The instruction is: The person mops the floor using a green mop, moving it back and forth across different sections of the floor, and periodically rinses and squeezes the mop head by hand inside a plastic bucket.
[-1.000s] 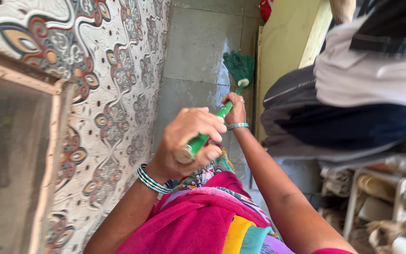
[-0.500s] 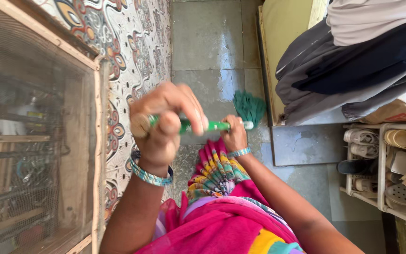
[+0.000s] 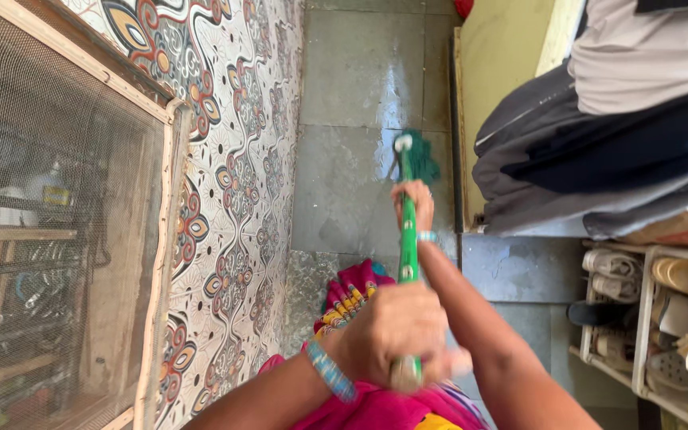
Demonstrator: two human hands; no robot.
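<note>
A mop with a green handle [image 3: 408,247] and a green stringy head [image 3: 419,159] rests on a wet grey stone floor [image 3: 344,183]. My left hand [image 3: 396,330], with a blue bangle on the wrist, is closed around the top end of the handle, close to the camera. My right hand [image 3: 413,203] grips the handle lower down, just above the mop head, and wears a light bangle. Pink and multicoloured clothing [image 3: 352,299] hangs below my arms.
A wall of patterned tiles [image 3: 232,199] runs along the left, next to a wood-framed mesh screen [image 3: 57,223]. Grey, white and dark garments [image 3: 599,143] hang at the right beside a yellow panel [image 3: 503,72]. A white shoe rack [image 3: 646,318] stands at the lower right.
The handle has swung from lying crosswise to pointing away from me. The mop head has shifted across the floor toward the yellow panel's edge. Both hands have kept their grip.
</note>
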